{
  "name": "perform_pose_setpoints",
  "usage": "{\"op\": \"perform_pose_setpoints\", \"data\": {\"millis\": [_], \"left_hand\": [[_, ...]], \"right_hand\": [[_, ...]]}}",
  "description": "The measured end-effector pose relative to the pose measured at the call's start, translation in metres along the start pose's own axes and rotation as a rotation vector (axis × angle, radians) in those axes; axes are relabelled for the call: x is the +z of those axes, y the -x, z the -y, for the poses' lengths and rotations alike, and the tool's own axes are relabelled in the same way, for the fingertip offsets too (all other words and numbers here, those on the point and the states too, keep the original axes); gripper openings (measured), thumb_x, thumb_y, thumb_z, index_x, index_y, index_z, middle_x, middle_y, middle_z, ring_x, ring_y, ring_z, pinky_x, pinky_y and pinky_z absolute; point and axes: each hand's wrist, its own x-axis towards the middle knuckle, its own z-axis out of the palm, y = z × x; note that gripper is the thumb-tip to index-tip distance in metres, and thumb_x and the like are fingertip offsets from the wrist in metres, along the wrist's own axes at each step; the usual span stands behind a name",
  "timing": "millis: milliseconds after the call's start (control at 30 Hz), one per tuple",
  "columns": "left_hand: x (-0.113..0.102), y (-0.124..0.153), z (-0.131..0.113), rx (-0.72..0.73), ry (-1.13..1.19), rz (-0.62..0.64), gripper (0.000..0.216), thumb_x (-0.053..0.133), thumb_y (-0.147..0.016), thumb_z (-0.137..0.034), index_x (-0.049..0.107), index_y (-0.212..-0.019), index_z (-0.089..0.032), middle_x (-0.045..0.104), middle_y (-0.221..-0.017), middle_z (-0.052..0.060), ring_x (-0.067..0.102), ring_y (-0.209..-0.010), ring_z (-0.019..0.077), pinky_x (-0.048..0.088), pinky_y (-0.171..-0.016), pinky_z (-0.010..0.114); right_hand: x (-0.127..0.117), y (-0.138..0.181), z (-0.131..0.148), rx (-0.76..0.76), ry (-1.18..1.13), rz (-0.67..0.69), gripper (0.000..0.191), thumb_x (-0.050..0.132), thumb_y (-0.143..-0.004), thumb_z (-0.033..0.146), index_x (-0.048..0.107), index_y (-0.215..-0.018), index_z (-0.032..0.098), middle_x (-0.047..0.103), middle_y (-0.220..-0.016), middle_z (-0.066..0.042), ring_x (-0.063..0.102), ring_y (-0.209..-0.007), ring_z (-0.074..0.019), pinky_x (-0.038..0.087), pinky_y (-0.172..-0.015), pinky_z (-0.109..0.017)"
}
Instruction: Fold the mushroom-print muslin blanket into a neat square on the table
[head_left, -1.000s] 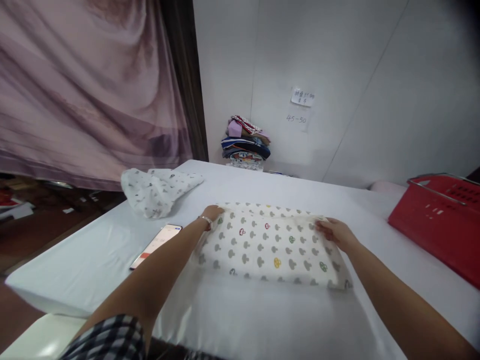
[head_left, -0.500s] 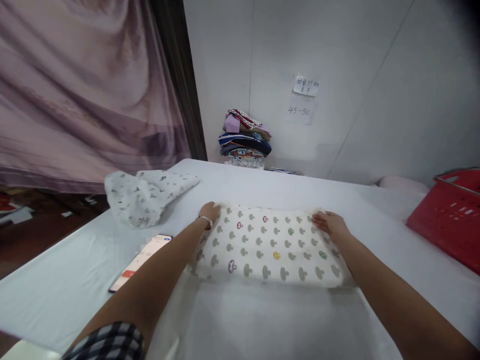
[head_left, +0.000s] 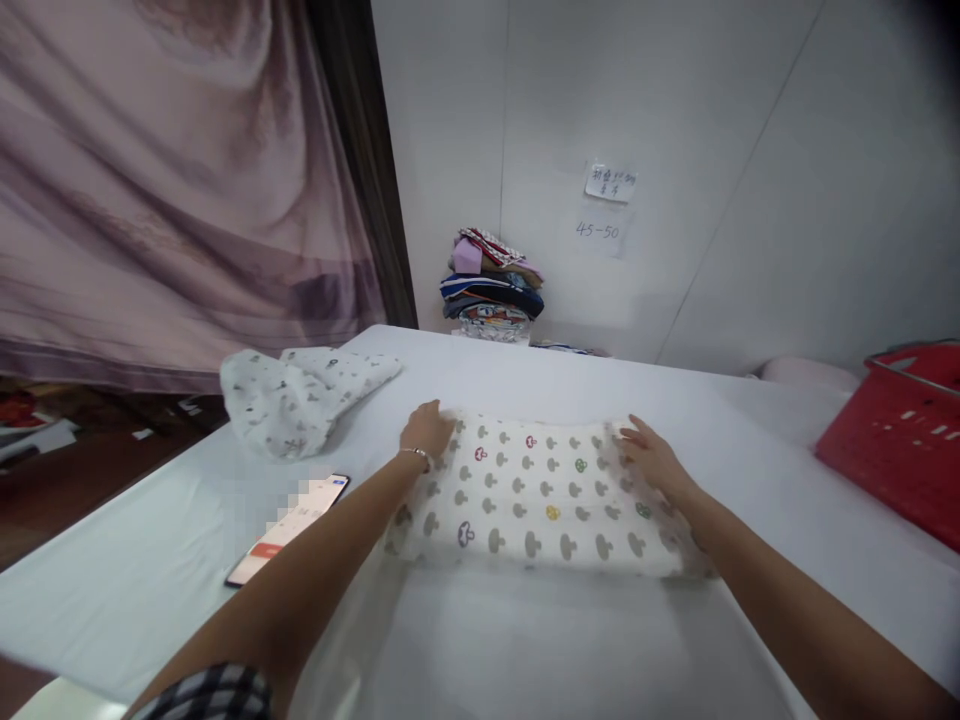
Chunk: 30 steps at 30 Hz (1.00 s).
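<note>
A white cloth [head_left: 540, 490] printed with grey mushrooms and a few red, green and yellow ones lies folded into a wide rectangle in front of me. My left hand [head_left: 429, 432] rests at its far left corner, fingers extended along the edge and partly hidden. At the far right corner my right hand [head_left: 651, 458] touches the fabric with its fingers apart. Neither hand visibly pinches the cloth. Beneath it spreads the white tabletop [head_left: 585, 650].
A crumpled white patterned cloth [head_left: 292, 400] lies at the table's left, with a phone [head_left: 292, 530] nearer my left forearm. A red basket [head_left: 900, 440] stands at the right. Beyond the far edge rises a stack of folded fabrics [head_left: 491, 285] by the wall.
Both hands have loosened from the far corners of the mushroom cloth, and their fingers have spread. The cloth stays nearly in place; the view has tilted slightly up.
</note>
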Motion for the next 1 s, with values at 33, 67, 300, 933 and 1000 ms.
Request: {"op": "perform_pose_setpoints", "data": {"millis": [33,67,300,933,1000], "left_hand": [[0.001,0.013,-0.004,0.12,-0.023,-0.024,0.055,0.042,-0.082,-0.042,0.037,-0.13,-0.014,0.039,-0.136,0.012,0.036,-0.124,0.0237,0.03,-0.101,0.036],[0.004,0.027,-0.006,0.252,-0.051,-0.036,0.057,0.04,-0.083,-0.045,0.036,-0.131,-0.015,0.035,-0.139,0.011,0.029,-0.128,0.0228,0.024,-0.105,0.036],[0.035,0.086,0.001,0.436,-0.153,0.216,0.074,0.021,-0.08,-0.066,0.02,-0.14,-0.022,0.014,-0.147,0.005,0.005,-0.135,0.026,0.004,-0.107,0.048],[0.025,0.123,0.036,0.238,-0.11,0.104,0.074,0.027,-0.08,-0.064,0.028,-0.138,-0.017,0.017,-0.146,0.009,0.006,-0.135,0.0254,0.001,-0.108,0.047],[0.025,0.121,0.033,0.23,-0.091,0.115,0.074,0.028,-0.08,-0.064,0.029,-0.137,-0.017,0.017,-0.146,0.009,0.007,-0.135,0.0253,0.002,-0.108,0.047]], "right_hand": [[0.004,0.01,0.003,-0.1,0.143,0.058,0.063,0.051,-0.08,0.041,0.031,-0.137,0.023,0.043,-0.134,-0.009,0.047,-0.115,-0.0255,0.043,-0.093,-0.039],[0.009,0.019,0.004,-0.208,0.288,0.122,0.059,0.047,-0.081,0.045,0.034,-0.135,0.026,0.036,-0.139,-0.006,0.038,-0.123,-0.0261,0.036,-0.099,-0.042],[0.036,0.031,-0.024,-0.347,1.021,0.261,0.063,0.02,-0.086,0.059,0.024,-0.139,0.027,0.007,-0.148,0.0,0.003,-0.135,-0.0254,0.007,-0.106,-0.053],[-0.023,0.066,-0.086,-0.244,0.88,0.135,0.057,0.029,-0.083,0.054,0.032,-0.136,0.03,0.017,-0.146,0.0,0.011,-0.135,-0.0234,0.016,-0.103,-0.054],[-0.024,0.064,-0.086,-0.229,0.828,0.141,0.058,0.031,-0.082,0.054,0.034,-0.135,0.029,0.018,-0.146,0.0,0.011,-0.135,-0.0233,0.016,-0.104,-0.054]]}}
